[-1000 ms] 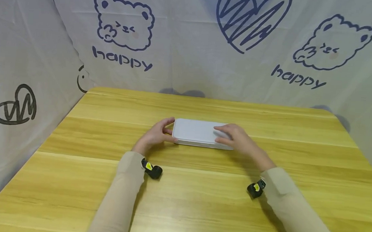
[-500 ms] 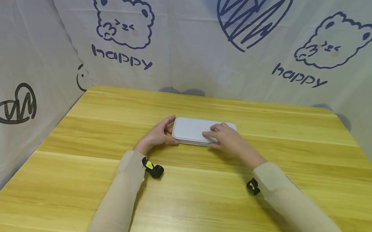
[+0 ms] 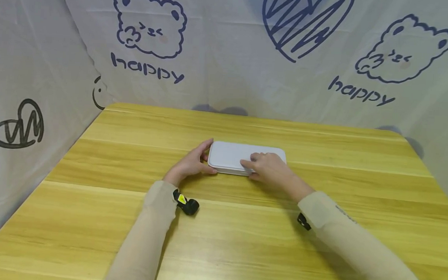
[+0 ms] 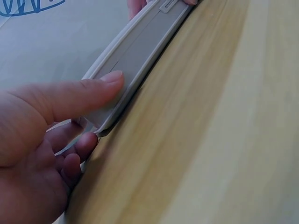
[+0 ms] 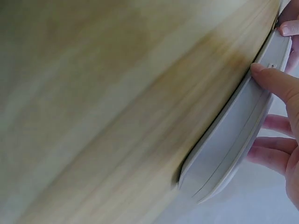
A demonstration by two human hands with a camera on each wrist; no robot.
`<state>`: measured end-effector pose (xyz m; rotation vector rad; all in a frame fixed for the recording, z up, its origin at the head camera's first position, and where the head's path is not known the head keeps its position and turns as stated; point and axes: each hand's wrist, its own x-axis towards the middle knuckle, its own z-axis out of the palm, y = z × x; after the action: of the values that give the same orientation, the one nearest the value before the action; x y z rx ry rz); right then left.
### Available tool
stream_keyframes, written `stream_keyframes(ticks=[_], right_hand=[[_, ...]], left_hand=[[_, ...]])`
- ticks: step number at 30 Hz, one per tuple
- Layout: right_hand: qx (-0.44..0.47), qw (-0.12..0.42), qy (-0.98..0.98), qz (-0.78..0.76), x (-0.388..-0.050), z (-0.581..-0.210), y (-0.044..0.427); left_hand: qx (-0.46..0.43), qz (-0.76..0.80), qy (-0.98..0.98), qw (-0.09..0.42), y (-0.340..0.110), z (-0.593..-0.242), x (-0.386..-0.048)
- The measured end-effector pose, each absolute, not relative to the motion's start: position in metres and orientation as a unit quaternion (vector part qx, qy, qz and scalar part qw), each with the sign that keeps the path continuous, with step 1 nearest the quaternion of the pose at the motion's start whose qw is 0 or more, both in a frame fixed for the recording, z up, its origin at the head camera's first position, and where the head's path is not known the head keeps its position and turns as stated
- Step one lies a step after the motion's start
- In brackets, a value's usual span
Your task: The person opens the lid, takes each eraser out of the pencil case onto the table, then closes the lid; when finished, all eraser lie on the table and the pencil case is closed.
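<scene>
A flat white case (image 3: 228, 155) with rounded corners lies on the wooden table. My left hand (image 3: 191, 161) grips its left end, the thumb along the front side and the fingers curled round the end. In the left wrist view the left thumb (image 4: 74, 98) presses on the side of the case (image 4: 135, 56). My right hand (image 3: 274, 171) lies over the right half, fingers bent onto the top. Seen from the right wrist, the right thumb (image 5: 275, 81) touches the front side of the case (image 5: 229, 135) near a small latch, with the fingers across the top.
The wooden table (image 3: 217, 242) reaches back to a white cloth (image 3: 222, 50) printed with bears, hearts and the word happy. More cloth hangs at the left side. Small black devices sit at both wrists, against the beige sleeves (image 3: 141, 237).
My right hand has moved left along the case from its right end, and its fingers have bent more. The left hand has stayed at the left end, with hardly any shift.
</scene>
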<state>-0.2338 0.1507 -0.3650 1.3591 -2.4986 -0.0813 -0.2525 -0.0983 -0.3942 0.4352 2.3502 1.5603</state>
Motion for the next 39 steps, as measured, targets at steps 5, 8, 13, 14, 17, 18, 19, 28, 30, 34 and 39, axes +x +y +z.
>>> stream_keyframes(ticks=[5, 8, 13, 14, 17, 18, 19, 28, 30, 34, 39], right_hand=[[0.491, 0.166, -0.854, -0.046, -0.2360, -0.3667, 0.1507], [0.506, 0.178, -0.843, -0.049, -0.2367, -0.3672, 0.1503], [0.525, 0.194, -0.827, -0.054, -0.2371, -0.3665, 0.1493], [0.527, 0.197, -0.825, -0.055, -0.2372, -0.3666, 0.1493], [0.533, 0.206, -0.818, -0.061, -0.2377, -0.3678, 0.1493], [0.535, 0.208, -0.817, -0.062, -0.2381, -0.3683, 0.1494], [0.537, 0.210, -0.815, -0.063, -0.2381, -0.3686, 0.1493], [0.541, 0.214, -0.810, -0.071, -0.2383, -0.3715, 0.1497], [0.544, 0.219, -0.807, -0.072, -0.2381, -0.3720, 0.1498], [0.548, 0.230, -0.801, -0.073, -0.2384, -0.3723, 0.1495], [0.552, 0.236, -0.796, -0.077, -0.2395, -0.3722, 0.1495]], left_hand=[[0.146, 0.530, 0.825, 0.134, -0.0982, -0.3960, -0.2528], [0.145, 0.527, 0.827, 0.133, -0.0982, -0.3969, -0.2527], [0.146, 0.528, 0.825, 0.140, -0.0983, -0.3967, -0.2518], [0.146, 0.527, 0.825, 0.141, -0.0982, -0.3966, -0.2516], [0.142, 0.523, 0.829, 0.141, -0.0980, -0.3963, -0.2509], [0.141, 0.521, 0.830, 0.140, -0.0979, -0.3962, -0.2506], [0.141, 0.520, 0.831, 0.139, -0.0978, -0.3962, -0.2506], [0.136, 0.524, 0.829, 0.143, -0.0964, -0.3976, -0.2511], [0.135, 0.524, 0.829, 0.144, -0.0962, -0.3980, -0.2511], [0.143, 0.529, 0.825, 0.140, -0.0971, -0.3990, -0.2515], [0.161, 0.535, 0.820, 0.127, -0.0993, -0.3976, -0.2505]])
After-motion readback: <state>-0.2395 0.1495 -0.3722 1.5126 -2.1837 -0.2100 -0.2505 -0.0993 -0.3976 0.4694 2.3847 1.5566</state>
